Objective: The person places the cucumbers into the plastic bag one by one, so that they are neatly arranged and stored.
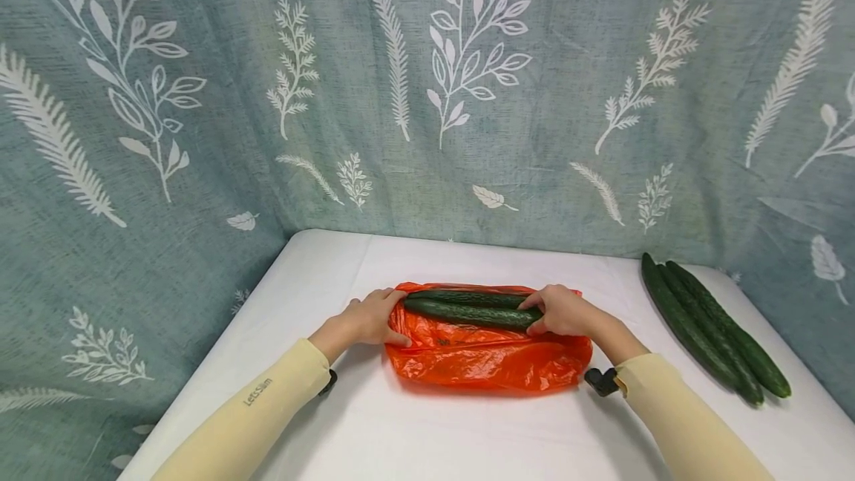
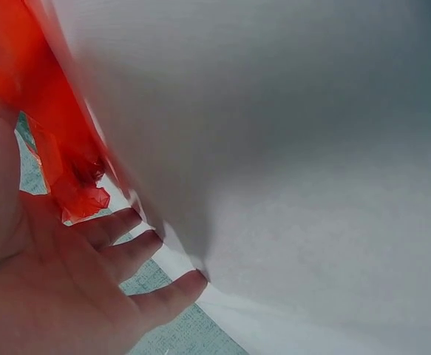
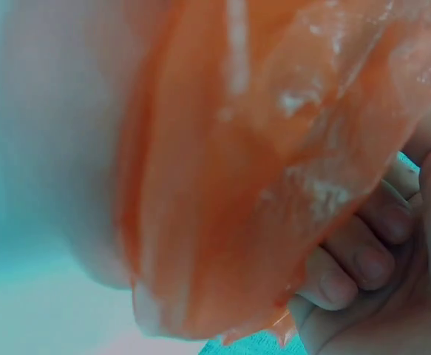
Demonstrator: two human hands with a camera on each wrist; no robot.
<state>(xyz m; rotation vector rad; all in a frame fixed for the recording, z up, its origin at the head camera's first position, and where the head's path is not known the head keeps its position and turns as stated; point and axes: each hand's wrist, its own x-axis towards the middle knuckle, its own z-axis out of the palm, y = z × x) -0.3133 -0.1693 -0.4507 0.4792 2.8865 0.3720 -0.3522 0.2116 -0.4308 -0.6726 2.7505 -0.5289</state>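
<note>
Two dark green cucumbers (image 1: 477, 314) lie side by side on a red plastic bag (image 1: 490, 368), along its far side. My left hand (image 1: 369, 318) is at the bag's left end, thumb and fingers spread apart and touching the plastic. In the left wrist view, several of its fingers (image 2: 167, 296) are fairly straight beside the bag. At the other end, my right hand (image 1: 564, 310) grips the cucumbers' right ends, with thumb in front and fingers behind. The right wrist view shows curled fingers (image 3: 367, 259) beside the crumpled plastic; their contact is partly hidden.
Three more cucumbers (image 1: 715, 329) lie together at the right side of the white-covered table (image 1: 461, 433). A green-blue curtain (image 1: 427, 191) with white leaf prints hangs behind the table and along its sides.
</note>
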